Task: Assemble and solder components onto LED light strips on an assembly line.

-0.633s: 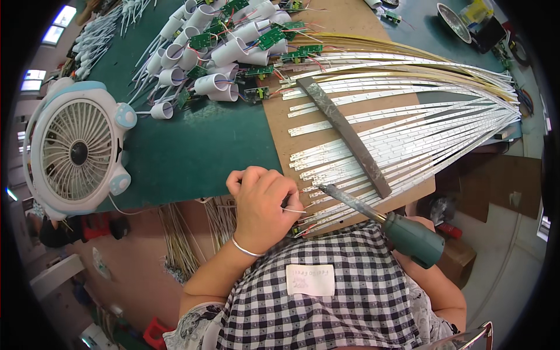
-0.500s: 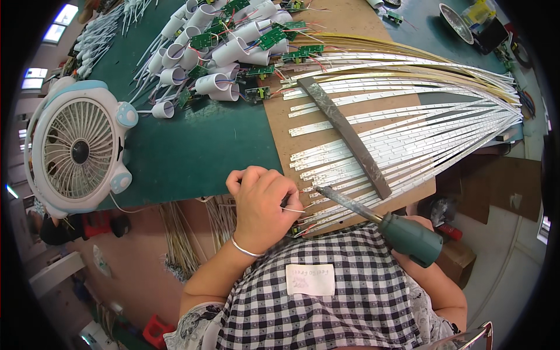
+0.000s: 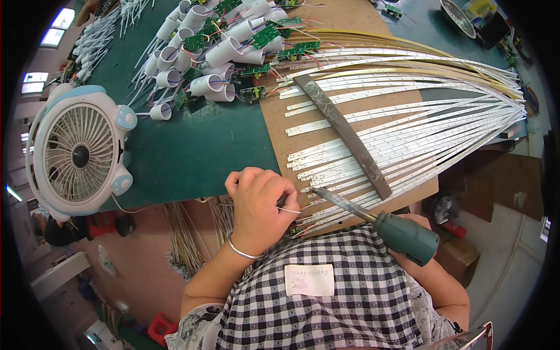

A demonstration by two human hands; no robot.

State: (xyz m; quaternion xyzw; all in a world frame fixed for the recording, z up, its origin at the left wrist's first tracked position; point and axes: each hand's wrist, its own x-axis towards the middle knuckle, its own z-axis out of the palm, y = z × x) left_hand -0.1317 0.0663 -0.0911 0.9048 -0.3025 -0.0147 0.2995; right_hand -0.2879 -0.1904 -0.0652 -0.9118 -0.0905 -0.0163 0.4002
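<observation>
My left hand (image 3: 261,204), a bracelet at its wrist, is closed with thumb and fingers together at the near ends of the LED strips. A thin pale wire (image 3: 290,210) pokes out of its pinch. My right hand (image 3: 413,220) grips a soldering iron (image 3: 405,236) with a green handle, which hides most of the fingers. The iron's tip meets the end of one white LED strip (image 3: 344,194), just right of my left fingertips. A dark flat bar (image 3: 344,137) lies across the fanned-out strips on a brown board (image 3: 429,188).
White plastic tubes (image 3: 224,52) with green circuit boards (image 3: 265,36) and wires are heaped at the far side of the green table (image 3: 192,146). A white-and-blue fan (image 3: 79,154) stands at the left. A metal bowl (image 3: 457,18) sits far right. Bundled strips (image 3: 186,233) hang below the table edge.
The view has shifted slightly. Both hands keep nearly the same pose, and the iron's tip stays at the strip end.
</observation>
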